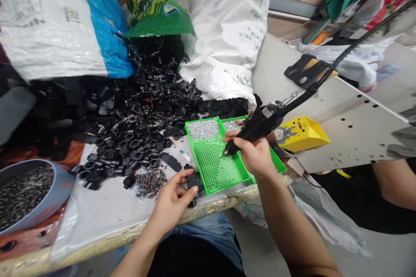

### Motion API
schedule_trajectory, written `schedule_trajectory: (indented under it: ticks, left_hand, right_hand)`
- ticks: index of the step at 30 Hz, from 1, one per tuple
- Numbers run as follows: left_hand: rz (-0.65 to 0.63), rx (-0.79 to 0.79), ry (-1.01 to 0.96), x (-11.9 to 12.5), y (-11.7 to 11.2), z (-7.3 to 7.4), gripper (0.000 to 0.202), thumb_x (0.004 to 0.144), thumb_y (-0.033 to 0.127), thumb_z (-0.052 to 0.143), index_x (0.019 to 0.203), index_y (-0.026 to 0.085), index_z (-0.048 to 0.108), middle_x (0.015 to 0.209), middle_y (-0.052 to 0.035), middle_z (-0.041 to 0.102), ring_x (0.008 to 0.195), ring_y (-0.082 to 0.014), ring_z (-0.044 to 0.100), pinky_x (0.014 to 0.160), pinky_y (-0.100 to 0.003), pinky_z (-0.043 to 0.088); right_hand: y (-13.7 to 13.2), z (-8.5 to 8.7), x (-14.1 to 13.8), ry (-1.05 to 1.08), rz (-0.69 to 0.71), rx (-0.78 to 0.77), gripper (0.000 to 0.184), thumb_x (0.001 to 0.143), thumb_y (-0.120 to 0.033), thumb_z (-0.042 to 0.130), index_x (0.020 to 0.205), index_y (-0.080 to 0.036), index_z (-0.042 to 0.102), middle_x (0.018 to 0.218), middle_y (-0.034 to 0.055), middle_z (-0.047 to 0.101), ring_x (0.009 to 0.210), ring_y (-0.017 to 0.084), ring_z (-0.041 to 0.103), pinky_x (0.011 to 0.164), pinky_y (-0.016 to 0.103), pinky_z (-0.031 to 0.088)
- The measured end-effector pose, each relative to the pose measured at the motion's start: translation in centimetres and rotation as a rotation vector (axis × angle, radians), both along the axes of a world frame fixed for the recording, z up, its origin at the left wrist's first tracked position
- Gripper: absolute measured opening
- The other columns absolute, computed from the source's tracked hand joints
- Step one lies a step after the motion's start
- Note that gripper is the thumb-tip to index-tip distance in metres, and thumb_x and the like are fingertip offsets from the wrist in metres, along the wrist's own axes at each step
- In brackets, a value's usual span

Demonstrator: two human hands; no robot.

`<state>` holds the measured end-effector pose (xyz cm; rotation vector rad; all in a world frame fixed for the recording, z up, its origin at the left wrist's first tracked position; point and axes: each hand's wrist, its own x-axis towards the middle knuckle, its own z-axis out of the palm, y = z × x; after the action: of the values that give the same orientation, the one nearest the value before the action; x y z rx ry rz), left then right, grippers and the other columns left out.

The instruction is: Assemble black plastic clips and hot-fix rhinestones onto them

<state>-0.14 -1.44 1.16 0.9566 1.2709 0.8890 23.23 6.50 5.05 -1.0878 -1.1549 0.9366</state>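
My left hand [175, 192] is closed on a small black plastic part [194, 181] at the table's front edge, beside a green tray. My right hand [256, 156] grips a black electric screwdriver [260, 123], whose cord runs up to the right. Its tip points down over the green perforated tray [243, 177], which has rows of small holes and a heap of silvery screws [204, 130] at its far end. A second green tray [276, 162] lies partly hidden behind my right hand. Just left of the held part lies a flat black piece [170, 161].
Small metal bits [151, 182] lie piled near black ring-shaped parts [113, 156]. Behind them spreads a large heap of black parts [156, 86] below white sacks [227, 21]. A grey-blue bowl [65, 184] stands left, a yellow bin [313, 134] right. Another person's arm [394, 181] shows at right.
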Motion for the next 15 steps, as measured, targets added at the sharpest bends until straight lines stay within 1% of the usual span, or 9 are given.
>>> schedule_trajectory:
  ticks: [2, 3, 5, 7, 9, 12, 15]
  left_hand:
    - [0.003, 0.033, 0.049, 0.2, 0.4, -0.6, 0.052, 0.069, 0.034, 0.083, 0.118, 0.019, 0.073, 0.098, -0.0057, 0.068, 0.050, -0.0074, 0.057, 0.055, -0.023, 0.049]
    - [0.001, 0.051, 0.065, 0.2, 0.6, -0.8, 0.051, 0.071, 0.034, 0.082, 0.119, 0.019, 0.073, 0.097, -0.0054, 0.069, 0.049, -0.0070, 0.055, 0.054, -0.023, 0.049]
    - [-0.005, 0.084, 0.092, 0.3, 0.8, -1.4, 0.050, 0.073, 0.036, 0.081, 0.120, 0.020, 0.072, 0.092, -0.0040, 0.070, 0.046, -0.0072, 0.053, 0.053, -0.023, 0.047]
    - [-0.011, 0.101, 0.110, 0.4, 0.8, -1.7, 0.050, 0.075, 0.037, 0.079, 0.122, 0.020, 0.071, 0.085, -0.0023, 0.071, 0.045, -0.0081, 0.053, 0.053, -0.023, 0.046]
    - [-0.017, 0.098, 0.113, 0.4, 0.7, -1.7, 0.051, 0.076, 0.037, 0.078, 0.124, 0.020, 0.070, 0.081, -0.0017, 0.070, 0.046, -0.0093, 0.054, 0.054, -0.023, 0.046]
    - [-0.023, 0.091, 0.115, 0.5, 0.6, -1.5, 0.051, 0.077, 0.038, 0.077, 0.124, 0.019, 0.069, 0.076, -0.0013, 0.070, 0.051, -0.0122, 0.059, 0.057, -0.024, 0.047]
    - [-0.029, 0.100, 0.126, 0.5, 0.6, -1.4, 0.051, 0.077, 0.038, 0.077, 0.124, 0.019, 0.069, 0.067, 0.0009, 0.066, 0.052, -0.0138, 0.060, 0.058, -0.024, 0.046]
  right_hand:
    - [0.0, -1.0, -1.5, 0.004, -0.072, 0.028, 0.018, 0.079, -0.030, 0.071, 0.091, -0.022, 0.060, 0.070, -0.0028, 0.067, 0.063, 0.016, 0.068, 0.076, 0.039, 0.059]
    - [0.3, -1.4, -1.9, 0.020, -0.136, 0.051, 0.019, 0.078, -0.030, 0.071, 0.089, -0.023, 0.058, 0.063, -0.0060, 0.061, 0.057, 0.014, 0.064, 0.069, 0.036, 0.058]
    - [1.0, -2.1, -2.3, 0.074, -0.235, 0.069, 0.025, 0.079, -0.032, 0.073, 0.093, -0.024, 0.054, 0.055, -0.0107, 0.054, 0.047, 0.011, 0.056, 0.057, 0.030, 0.053]
    - [1.8, -2.6, -2.5, 0.119, -0.260, 0.061, 0.033, 0.079, -0.035, 0.077, 0.097, -0.025, 0.051, 0.053, -0.0126, 0.052, 0.043, 0.010, 0.052, 0.050, 0.027, 0.049]
    - [2.2, -2.8, -2.6, 0.132, -0.257, 0.051, 0.037, 0.077, -0.038, 0.079, 0.098, -0.025, 0.051, 0.052, -0.0126, 0.052, 0.042, 0.010, 0.053, 0.048, 0.026, 0.047]
    - [2.2, -3.0, -2.8, 0.135, -0.259, 0.040, 0.037, 0.075, -0.037, 0.081, 0.095, -0.024, 0.052, 0.050, -0.0122, 0.053, 0.041, 0.010, 0.052, 0.045, 0.025, 0.045]
    - [2.1, -3.1, -2.8, 0.148, -0.261, 0.029, 0.035, 0.075, -0.035, 0.081, 0.093, -0.023, 0.053, 0.049, -0.0123, 0.053, 0.040, 0.009, 0.051, 0.045, 0.026, 0.046]
